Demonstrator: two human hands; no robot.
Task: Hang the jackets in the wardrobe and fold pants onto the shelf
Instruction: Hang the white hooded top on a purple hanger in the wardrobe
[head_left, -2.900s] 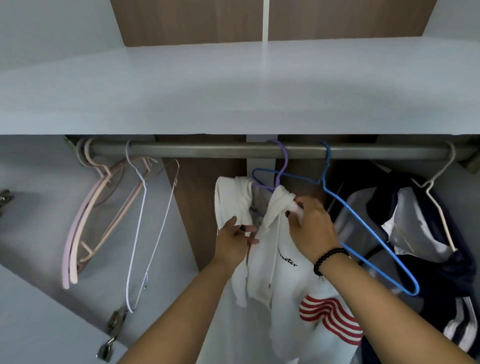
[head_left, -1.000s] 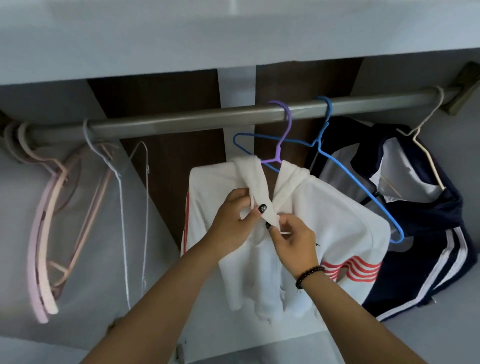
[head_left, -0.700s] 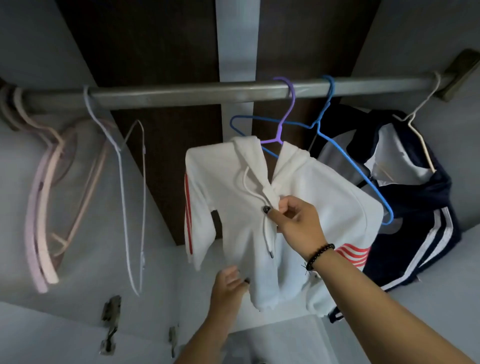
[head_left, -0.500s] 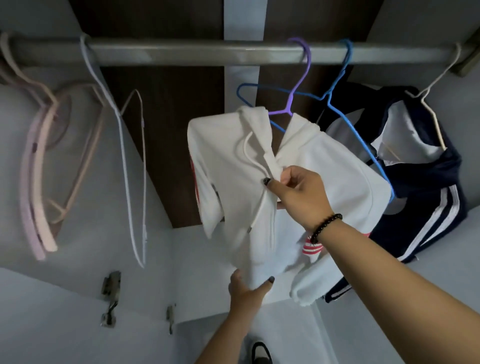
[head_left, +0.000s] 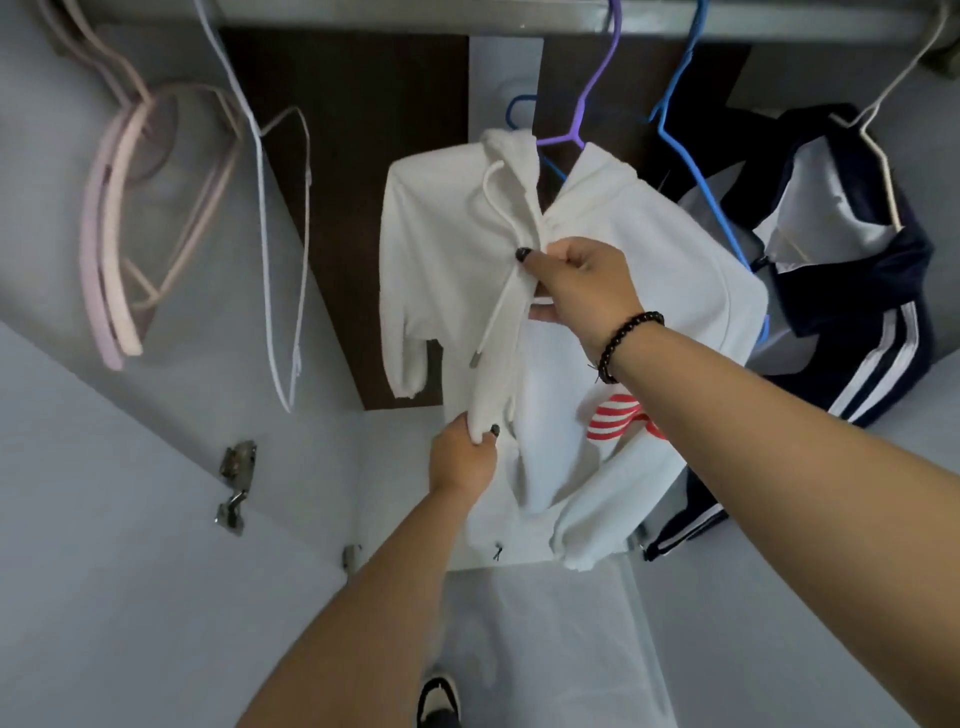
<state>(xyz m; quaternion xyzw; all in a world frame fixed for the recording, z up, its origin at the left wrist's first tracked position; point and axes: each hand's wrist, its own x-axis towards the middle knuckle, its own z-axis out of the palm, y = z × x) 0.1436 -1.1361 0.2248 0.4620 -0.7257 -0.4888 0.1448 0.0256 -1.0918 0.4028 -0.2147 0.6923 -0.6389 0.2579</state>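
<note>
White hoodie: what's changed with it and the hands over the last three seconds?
The white hoodie, bunched earlier, now hangs spread on the purple hanger. The left hand dropped from the collar and grips the lower front edge. The right hand stays pinching the neckline. The navy jacket hangs unchanged.

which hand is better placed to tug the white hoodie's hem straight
Left. The left hand already grips the white hooded jacket near its bottom edge; the right hand pinches the front high up, near the drawstring.

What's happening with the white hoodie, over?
Right hand pinching collar, left hand holding front edge. White hoodie on purple hanger. Blue hanger close behind it.
</note>
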